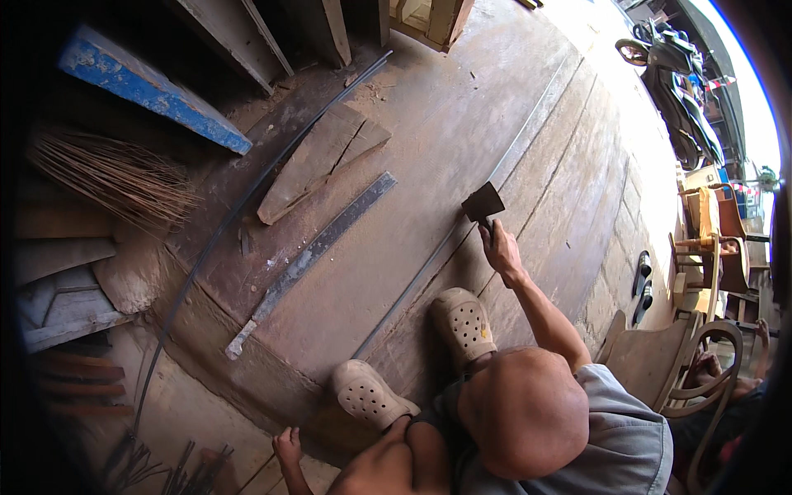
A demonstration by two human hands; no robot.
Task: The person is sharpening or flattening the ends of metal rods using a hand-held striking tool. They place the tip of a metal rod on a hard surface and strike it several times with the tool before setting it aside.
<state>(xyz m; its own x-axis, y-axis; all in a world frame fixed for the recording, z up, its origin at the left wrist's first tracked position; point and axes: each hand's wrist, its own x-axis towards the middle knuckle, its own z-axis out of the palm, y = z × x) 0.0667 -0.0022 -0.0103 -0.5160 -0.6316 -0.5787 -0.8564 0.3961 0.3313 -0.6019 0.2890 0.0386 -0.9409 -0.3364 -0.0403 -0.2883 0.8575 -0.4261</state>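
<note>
My right hand (501, 250) is closed round the short handle of a dark square-headed hand tool (483, 203), held low over the floor. Beneath the tool's head runs a long, thin grey rod (412, 282), slanting from near my left clog to the far right. Down at the lower left, my left hand (288, 450) has its fingers curled; whether anything is in it is hidden. A flat metal bar (330, 239) lies left of the rod, its near end pale and narrow. Beyond it rests a cracked wooden block (323, 165). Both my beige clogs (464, 323) stand near the rod.
A dark bent cable or rod (216, 239) curves along the left side. Farther left are a blue painted beam (153, 91) and a bundle of thin rusty rods (111, 177). Motorcycles (676, 91), sandals (643, 285) and wooden chairs (652, 355) stand right, with another person partly visible.
</note>
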